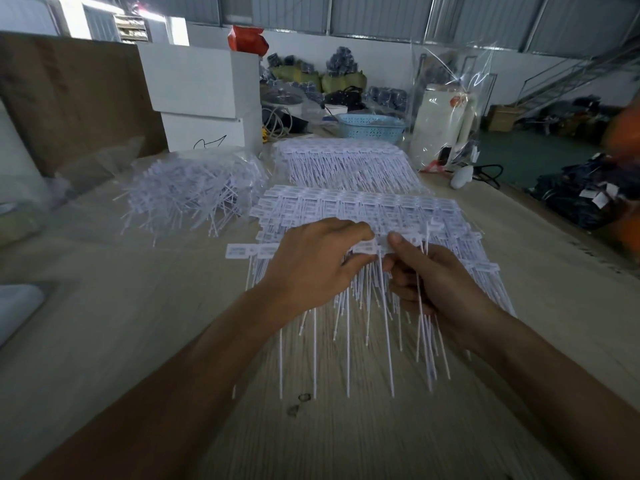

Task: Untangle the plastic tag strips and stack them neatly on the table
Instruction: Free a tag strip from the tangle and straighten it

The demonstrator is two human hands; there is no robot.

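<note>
A strip of white plastic tags (372, 245) is held just above the near stack (360, 206), its thin tails hanging toward me. My left hand (311, 265) pinches the strip's label bar from the left. My right hand (429, 275) grips the bar from the right, with several tails running through its curled fingers. A second ordered stack (346, 161) lies farther back. A tangled heap of tag strips (194, 188) lies on clear plastic at the left.
The wooden table (138, 341) carries white boxes (204, 98) at the back, a blue basket (372, 126) and a clear bag over a white appliance (446, 123) at the right. The table's right edge drops to a cluttered floor.
</note>
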